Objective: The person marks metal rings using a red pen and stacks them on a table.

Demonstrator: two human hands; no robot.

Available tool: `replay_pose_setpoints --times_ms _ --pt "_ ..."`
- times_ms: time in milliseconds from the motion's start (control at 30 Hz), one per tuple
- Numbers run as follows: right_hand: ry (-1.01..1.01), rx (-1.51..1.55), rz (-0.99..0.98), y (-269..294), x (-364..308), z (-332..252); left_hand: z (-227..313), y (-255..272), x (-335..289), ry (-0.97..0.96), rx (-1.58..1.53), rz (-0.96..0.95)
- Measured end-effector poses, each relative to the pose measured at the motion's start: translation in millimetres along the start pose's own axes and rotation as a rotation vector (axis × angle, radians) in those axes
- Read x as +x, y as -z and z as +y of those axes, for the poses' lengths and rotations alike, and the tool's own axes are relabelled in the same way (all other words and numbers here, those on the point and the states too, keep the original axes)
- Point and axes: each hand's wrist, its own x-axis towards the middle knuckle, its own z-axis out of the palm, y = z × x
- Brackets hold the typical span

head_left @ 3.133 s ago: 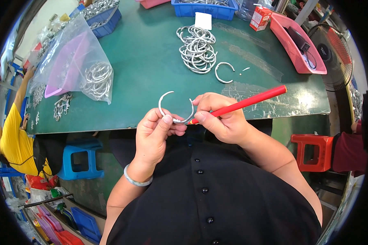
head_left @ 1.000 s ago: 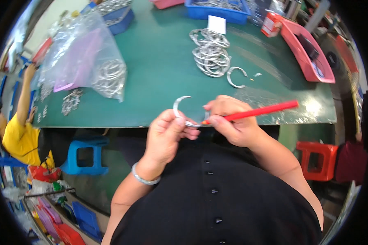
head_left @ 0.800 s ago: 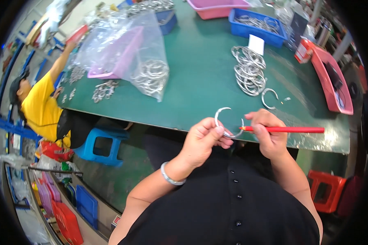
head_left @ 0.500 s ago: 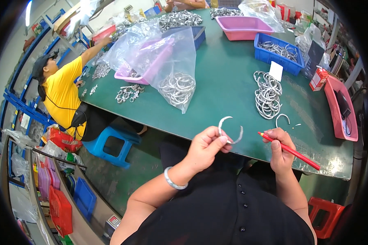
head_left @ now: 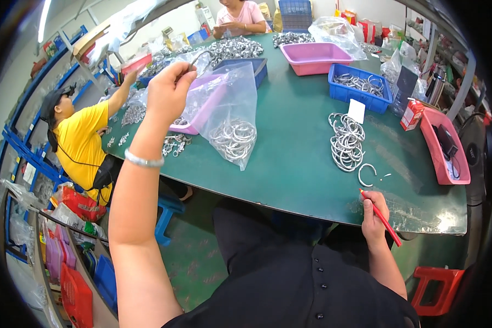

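My left hand (head_left: 170,90) is raised over the left part of the table, near the clear plastic bag (head_left: 246,98) and the pink-purple tray under it. Its fingers pinch an open silver bangle (head_left: 201,53), seen only in part. At the near right edge my right hand (head_left: 374,212) is closed round a red pencil (head_left: 388,226), its tip pointing up and to the left. Just beyond that tip a single open bangle (head_left: 359,175) lies on the table, with small white bits beside it. Farther back lies a heap of silver bangles (head_left: 346,145) by a white card (head_left: 356,111).
The green table (head_left: 290,147) carries a blue basket of bangles (head_left: 361,98), a pink tub (head_left: 316,59), a pink tray (head_left: 448,169) and a red-white box (head_left: 412,115). A person in yellow (head_left: 82,131) reaches in from the left; another in pink (head_left: 246,19) sits across.
My left hand has carried the bangle up and far to the left, toward the plastic bag. My right hand has stayed near the table edge with the pencil. The view has shifted slightly.
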Motion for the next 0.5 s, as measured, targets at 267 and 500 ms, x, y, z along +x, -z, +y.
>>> replay_pose_setpoints --times_ms 267,500 --pt "0.042 -0.074 0.037 -5.9 3.2 -2.6 -34.7 -32.6 20.5 0.224 0.293 -0.386" --pt "0.006 -0.095 0.057 -10.2 0.4 4.1 -31.3 -38.5 14.1 0.21 0.318 -0.586"
